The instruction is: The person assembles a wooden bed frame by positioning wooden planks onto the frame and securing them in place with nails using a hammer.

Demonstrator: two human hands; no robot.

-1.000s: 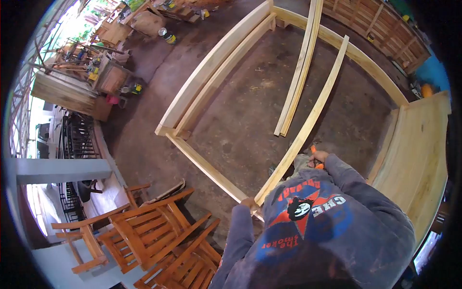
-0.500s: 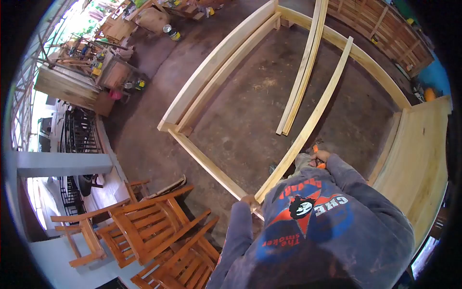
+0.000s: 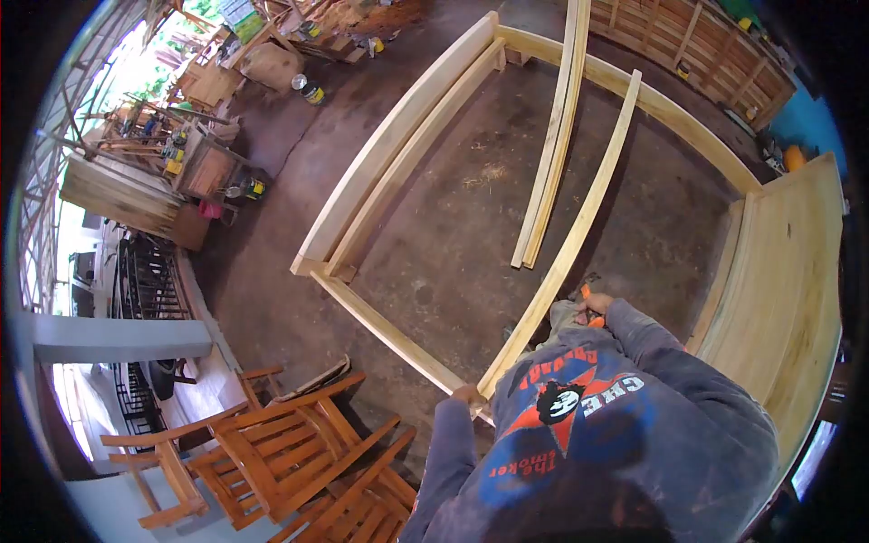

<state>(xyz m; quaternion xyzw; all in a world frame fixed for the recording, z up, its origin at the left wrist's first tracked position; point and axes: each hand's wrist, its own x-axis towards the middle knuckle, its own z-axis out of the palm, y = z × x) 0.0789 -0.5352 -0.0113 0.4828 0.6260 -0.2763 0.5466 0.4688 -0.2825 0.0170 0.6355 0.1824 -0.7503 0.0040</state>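
Note:
My left hand (image 3: 468,395) is closed at the near end of a long pale wooden slat (image 3: 579,237), where the slat meets the side rail (image 3: 385,328) of a large wooden bed frame. The slat runs across the frame to the far rail (image 3: 695,128). Close to my body, my right hand (image 3: 595,305) is closed around a tool with orange parts (image 3: 586,291); its kind cannot be made out. Two more slats (image 3: 550,149) lie side by side across the frame, left of the long one.
A tall wooden panel (image 3: 783,299) stands at the right and a curved board (image 3: 398,136) at the left end. Varnished wooden chairs (image 3: 290,448) are stacked at the lower left. Tins and a workbench (image 3: 210,167) stand farther back, with a slatted wooden piece (image 3: 697,54) at the back right.
The view has shifted slightly, so the frame appears a little lower and farther left. Both hands keep their places, the left at the slat's end and the right on the orange tool.

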